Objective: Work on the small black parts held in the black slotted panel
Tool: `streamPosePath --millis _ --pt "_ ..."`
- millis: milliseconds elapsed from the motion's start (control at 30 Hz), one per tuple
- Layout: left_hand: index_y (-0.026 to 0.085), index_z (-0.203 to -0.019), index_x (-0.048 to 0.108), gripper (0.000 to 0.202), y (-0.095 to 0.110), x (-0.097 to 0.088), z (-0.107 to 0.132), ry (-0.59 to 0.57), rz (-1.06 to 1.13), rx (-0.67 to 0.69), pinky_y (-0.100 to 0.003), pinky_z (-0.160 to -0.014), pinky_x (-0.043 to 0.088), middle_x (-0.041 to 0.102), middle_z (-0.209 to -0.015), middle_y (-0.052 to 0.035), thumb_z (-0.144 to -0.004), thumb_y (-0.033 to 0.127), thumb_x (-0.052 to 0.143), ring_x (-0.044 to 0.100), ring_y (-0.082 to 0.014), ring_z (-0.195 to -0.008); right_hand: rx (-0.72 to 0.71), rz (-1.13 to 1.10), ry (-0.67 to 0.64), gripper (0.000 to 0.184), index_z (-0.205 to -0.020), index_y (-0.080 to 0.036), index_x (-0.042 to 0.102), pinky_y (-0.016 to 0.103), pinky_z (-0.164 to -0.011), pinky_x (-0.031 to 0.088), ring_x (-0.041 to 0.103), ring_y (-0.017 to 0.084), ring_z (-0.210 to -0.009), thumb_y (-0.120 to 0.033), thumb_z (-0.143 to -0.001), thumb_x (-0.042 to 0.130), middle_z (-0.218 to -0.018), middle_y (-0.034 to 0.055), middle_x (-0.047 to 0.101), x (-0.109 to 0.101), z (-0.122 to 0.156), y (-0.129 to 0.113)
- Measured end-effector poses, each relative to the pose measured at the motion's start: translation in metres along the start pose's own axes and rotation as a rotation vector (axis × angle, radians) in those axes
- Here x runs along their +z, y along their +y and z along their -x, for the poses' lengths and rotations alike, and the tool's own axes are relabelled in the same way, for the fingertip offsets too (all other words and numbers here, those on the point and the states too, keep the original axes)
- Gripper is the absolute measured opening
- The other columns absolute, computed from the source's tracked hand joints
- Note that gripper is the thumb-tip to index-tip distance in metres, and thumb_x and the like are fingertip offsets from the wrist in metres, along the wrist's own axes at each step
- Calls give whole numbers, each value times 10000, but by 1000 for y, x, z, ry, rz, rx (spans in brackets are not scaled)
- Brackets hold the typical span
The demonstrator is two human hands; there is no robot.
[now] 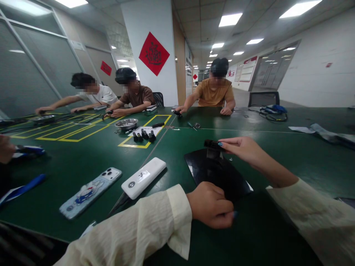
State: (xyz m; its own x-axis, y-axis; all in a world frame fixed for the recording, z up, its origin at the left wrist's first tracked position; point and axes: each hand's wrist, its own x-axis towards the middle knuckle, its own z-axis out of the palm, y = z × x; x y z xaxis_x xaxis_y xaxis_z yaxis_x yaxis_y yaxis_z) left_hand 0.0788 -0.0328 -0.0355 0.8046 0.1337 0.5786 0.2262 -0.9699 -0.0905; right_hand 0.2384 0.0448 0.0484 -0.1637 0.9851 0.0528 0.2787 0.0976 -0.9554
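Observation:
My right hand (235,146) pinches a small black part (212,143) between thumb and fingertips. A grey block-like piece (214,153) shows just beneath that part; whether the two are joined I cannot tell. Both are over the upper end of a glossy black sheet (222,173), which has pale corners and lies on the green table. Close to the sheet's near edge, my left hand (212,205) is curled in a loose fist, its palm hidden and nothing visible in it.
Left of my hands lie a white power bank (144,177) and a phone in a patterned case (90,192). Farther off are several black cylindrical parts (144,135), a metal bowl (127,124) and scissors (196,126). Three people sit across the table; another person's hand (7,148) shows at left.

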Motion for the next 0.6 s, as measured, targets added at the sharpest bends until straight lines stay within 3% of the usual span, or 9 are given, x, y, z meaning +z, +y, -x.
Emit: streamPosePath --millis 100,267,433,600 --pt "186 -526 428 266 0 0 1 -9 -8 -4 -236 -416 295 425 -406 31 -784 249 413 446 -87 -429 70 87 64 223 -918 -126 714 221 -626 543 652 132 -649 -203 -713 669 -750 54 718 -14 -4 -2" --pt "188 -523 419 266 0 -1 0 -71 -17 -13 -236 -410 291 423 -413 27 -781 254 417 444 -91 -430 86 157 67 202 -883 -119 718 209 -582 542 654 138 -631 -214 -715 659 -749 65 714 -16 -5 2" --pt "189 -520 413 269 1 -1 0 -47 -1 -8 -240 -416 289 418 -409 27 -783 246 406 427 -92 -428 -59 380 13 251 -878 -130 707 239 -590 519 660 176 -676 -314 -722 637 -771 81 711 -13 -6 7" --pt "189 -526 421 251 0 1 0 -16 13 2 -239 -422 300 429 -409 29 -772 239 414 418 -94 -429 -170 740 67 251 -825 -147 651 236 -534 432 631 166 -601 -374 -751 573 -664 55 682 -7 1 0"
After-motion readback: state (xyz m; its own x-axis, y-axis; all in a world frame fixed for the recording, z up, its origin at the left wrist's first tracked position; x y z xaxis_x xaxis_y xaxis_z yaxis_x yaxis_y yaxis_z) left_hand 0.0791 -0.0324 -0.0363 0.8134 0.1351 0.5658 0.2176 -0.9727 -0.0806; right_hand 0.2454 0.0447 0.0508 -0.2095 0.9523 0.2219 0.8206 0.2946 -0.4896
